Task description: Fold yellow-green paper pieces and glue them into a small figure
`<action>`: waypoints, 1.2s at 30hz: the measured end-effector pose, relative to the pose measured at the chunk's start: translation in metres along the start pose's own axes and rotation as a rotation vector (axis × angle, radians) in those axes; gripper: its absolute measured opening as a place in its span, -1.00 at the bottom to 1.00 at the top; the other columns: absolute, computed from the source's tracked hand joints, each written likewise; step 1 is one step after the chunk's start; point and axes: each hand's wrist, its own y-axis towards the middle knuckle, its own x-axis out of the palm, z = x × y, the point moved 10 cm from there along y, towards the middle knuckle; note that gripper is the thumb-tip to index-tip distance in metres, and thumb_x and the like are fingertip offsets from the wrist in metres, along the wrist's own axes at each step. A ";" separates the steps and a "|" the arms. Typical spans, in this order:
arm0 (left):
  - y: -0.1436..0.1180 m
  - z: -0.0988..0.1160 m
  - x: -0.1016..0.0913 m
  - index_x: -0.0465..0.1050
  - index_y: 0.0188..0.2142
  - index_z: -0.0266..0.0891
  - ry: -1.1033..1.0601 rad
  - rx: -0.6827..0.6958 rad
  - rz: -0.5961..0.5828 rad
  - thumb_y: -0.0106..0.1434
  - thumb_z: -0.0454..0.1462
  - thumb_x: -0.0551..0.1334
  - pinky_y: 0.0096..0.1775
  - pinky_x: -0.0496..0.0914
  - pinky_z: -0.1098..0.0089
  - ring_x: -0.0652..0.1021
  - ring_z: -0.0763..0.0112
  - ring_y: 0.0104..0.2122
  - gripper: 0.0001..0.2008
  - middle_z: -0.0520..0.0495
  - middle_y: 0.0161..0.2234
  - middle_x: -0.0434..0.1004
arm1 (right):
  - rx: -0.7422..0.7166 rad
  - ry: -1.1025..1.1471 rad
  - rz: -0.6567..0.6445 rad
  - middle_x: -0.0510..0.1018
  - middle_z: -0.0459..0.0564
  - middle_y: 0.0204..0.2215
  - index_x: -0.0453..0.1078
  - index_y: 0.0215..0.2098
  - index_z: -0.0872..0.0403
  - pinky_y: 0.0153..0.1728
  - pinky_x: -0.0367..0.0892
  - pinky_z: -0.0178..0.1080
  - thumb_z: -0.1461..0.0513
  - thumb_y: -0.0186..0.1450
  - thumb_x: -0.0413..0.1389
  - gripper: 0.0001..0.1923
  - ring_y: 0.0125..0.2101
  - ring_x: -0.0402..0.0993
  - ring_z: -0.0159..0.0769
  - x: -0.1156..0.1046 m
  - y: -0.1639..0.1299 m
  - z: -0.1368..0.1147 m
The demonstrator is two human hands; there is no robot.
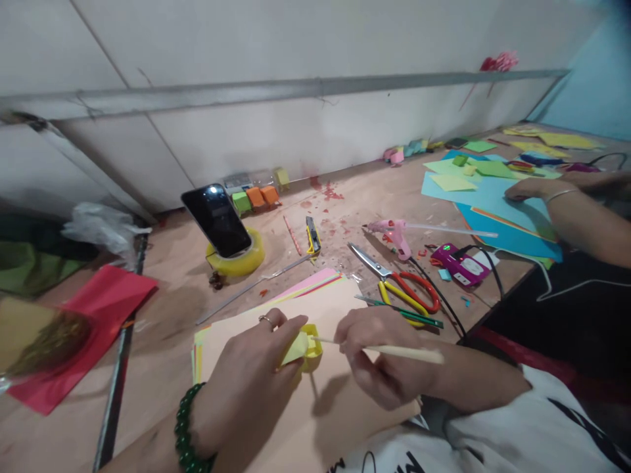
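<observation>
My left hand (256,358), with a ring and a green bead bracelet, pinches a small yellow folded-paper box (312,358) whose pale flap sticks out to the left. In my right hand (384,351) is a thin pale wooden stick (407,353), gripped between thumb and fingers. Its narrow tip reaches into the box's opening. Both hands are above a stack of coloured paper (330,295) with a peach sheet on top. Just beyond my right hand lie red-and-yellow-handled scissors (394,276) and a green slim tool (419,316).
A pink glue gun (394,233) and a purple power strip (461,265) lie to the right, with cords. A phone (217,220) leans on a yellow tape roll (241,259). A cutter knife (312,235) lies mid-table. At right, another person's hand (530,189) rests on blue paper.
</observation>
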 end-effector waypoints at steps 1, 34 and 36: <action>0.000 0.000 0.001 0.33 0.06 -0.04 0.003 0.006 -0.003 0.16 -0.33 0.13 -0.28 0.36 0.31 0.54 0.22 -0.28 -0.56 -0.08 -0.14 0.45 | -0.034 0.006 0.025 0.39 -0.12 -0.53 0.14 -0.27 0.02 -0.50 0.41 -0.37 0.41 0.09 -0.07 -0.74 -0.48 0.45 -0.38 0.002 0.002 -0.001; 0.007 0.002 0.004 0.35 -0.08 -0.08 -0.044 0.038 0.051 0.11 -0.36 0.14 -0.26 0.35 0.30 0.55 0.18 -0.21 -0.64 0.00 -0.17 0.58 | 0.042 0.032 -0.087 0.37 -0.07 -0.45 0.12 -0.25 0.04 -0.47 0.32 -0.37 0.41 0.16 -0.08 -0.78 -0.47 0.36 -0.39 0.026 -0.002 0.023; 0.007 0.004 0.004 0.35 -0.07 -0.08 -0.046 0.041 0.046 0.12 -0.36 0.13 -0.26 0.35 0.30 0.55 0.19 -0.21 -0.65 0.00 -0.18 0.58 | 0.034 0.036 -0.085 0.37 -0.08 -0.45 0.12 -0.25 0.04 -0.47 0.32 -0.36 0.41 0.16 -0.08 -0.78 -0.47 0.35 -0.38 0.027 -0.003 0.022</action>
